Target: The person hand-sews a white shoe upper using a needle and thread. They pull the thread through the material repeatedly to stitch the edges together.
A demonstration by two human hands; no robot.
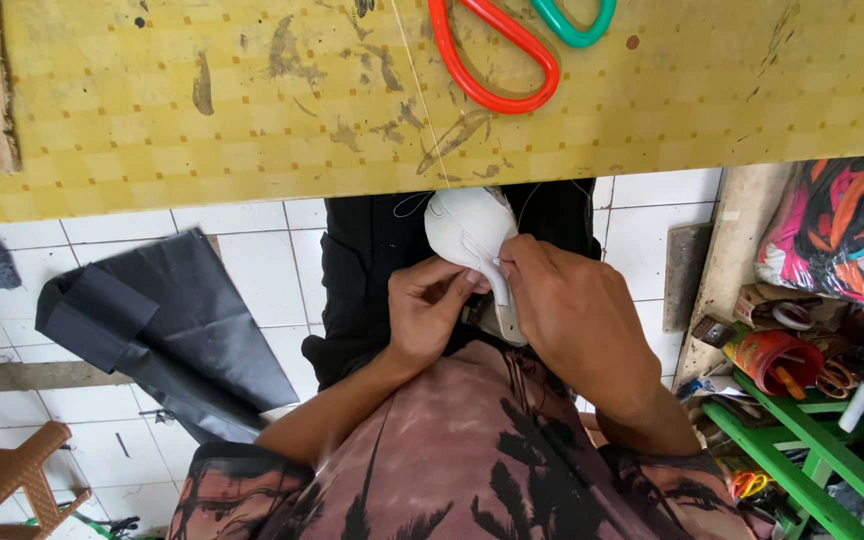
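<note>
1. Head view: I see the left hand (430, 305) and right hand (572, 315) pinching closed on a rounded white fabric piece (467, 228), held in the lap just below the yellow table edge (252, 150).
2. I judge the hand-stitching partly done; a thin thread (420, 90) runs upward.
3. Orange-handled scissors (497, 60), black sheet material (167, 315) and a green rack (802, 440) lie clear; nothing obstructs.

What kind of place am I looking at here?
Likely a small sewing or craft workshop: scissors on a stained yellow worktable, both hands stitching a white padded piece, cluttered green shelf alongside.
</note>
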